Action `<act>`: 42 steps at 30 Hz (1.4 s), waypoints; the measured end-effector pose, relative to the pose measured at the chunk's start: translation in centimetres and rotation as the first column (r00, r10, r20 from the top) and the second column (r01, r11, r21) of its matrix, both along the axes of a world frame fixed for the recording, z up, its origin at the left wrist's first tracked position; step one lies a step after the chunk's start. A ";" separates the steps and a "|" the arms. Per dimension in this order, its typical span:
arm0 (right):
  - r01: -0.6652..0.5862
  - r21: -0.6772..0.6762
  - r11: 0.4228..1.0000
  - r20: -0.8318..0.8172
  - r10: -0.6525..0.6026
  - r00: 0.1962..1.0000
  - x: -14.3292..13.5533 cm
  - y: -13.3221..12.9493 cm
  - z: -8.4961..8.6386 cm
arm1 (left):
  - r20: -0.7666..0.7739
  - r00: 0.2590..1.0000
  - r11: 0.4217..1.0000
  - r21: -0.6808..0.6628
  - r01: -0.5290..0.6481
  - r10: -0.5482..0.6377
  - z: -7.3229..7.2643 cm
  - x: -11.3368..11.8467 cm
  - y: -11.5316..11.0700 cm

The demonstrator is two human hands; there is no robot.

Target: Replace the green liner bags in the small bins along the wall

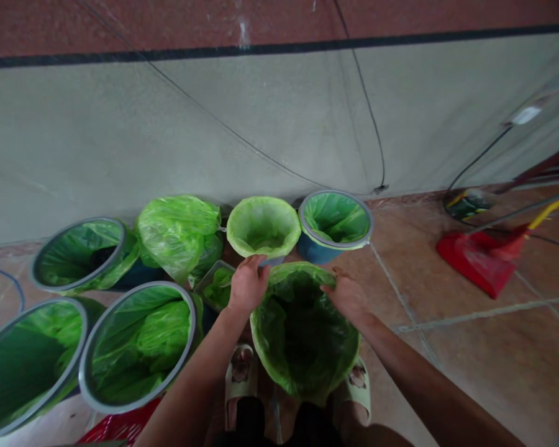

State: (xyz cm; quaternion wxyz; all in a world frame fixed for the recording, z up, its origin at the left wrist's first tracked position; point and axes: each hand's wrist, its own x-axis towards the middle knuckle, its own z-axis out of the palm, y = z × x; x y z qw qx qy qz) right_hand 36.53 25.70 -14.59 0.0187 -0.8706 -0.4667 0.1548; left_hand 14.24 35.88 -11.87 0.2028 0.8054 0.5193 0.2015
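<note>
A trash bin lined with a green plastic bag (307, 382) stands between my feet, its mouth facing up toward me. The bag is folded out over the rim all round, so the bin's wall is hidden. My left hand (248, 284) is closed on the bag at the far left of the rim. At the far right of the rim, my right hand (347, 293) grips the same bag, with the thumb toward the inside. The bin's inside is dark.
Behind it stand a bin with a pale green liner (263, 205) and a blue bin (323, 251). Several lined bins (84, 372) and a puffed green bag (179, 233) fill the left. A red dustpan (482, 257) lies right. A cable (200, 107) hangs along the wall.
</note>
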 end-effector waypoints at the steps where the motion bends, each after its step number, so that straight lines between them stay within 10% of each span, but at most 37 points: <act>1: -0.043 0.072 0.996 0.005 0.043 0.999 -0.1 0.3 0.5 | -0.018 1.000 1.000 -0.003 0.014 -0.014 0.0 0.6 0.0; 5: -0.367 0.330 0.869 -0.035 0.400 0.916 -0.8 3.4 1.6 | -0.181 0.983 0.997 -0.073 0.015 -0.028 -0.9 2.0 -0.6; 10: -0.623 0.296 0.724 -0.185 0.684 0.706 -1.4 7.4 -0.9 | -0.395 0.911 0.977 -0.210 0.037 -0.119 -2.6 2.1 -1.7; 21: -0.591 0.129 0.796 -0.173 0.605 0.777 -0.8 8.2 -1.9 | -0.319 0.944 0.958 -0.286 -0.011 -0.084 -3.3 1.1 -1.8; 30: -0.161 -0.026 0.987 0.026 0.162 0.986 2.9 4.6 -2.1 | -0.070 0.996 0.990 -0.122 -0.069 0.061 -1.8 -4.1 -1.1; 37: -0.093 0.037 0.995 -0.054 0.095 0.994 2.4 2.1 0.3 | -0.064 0.998 0.998 -0.063 0.018 -0.022 -0.3 -0.1 0.6; 42: -0.404 0.319 0.857 -0.019 0.432 0.902 0.9 6.3 1.6 | -0.248 0.957 0.988 -0.068 0.138 -0.151 -1.2 4.1 1.6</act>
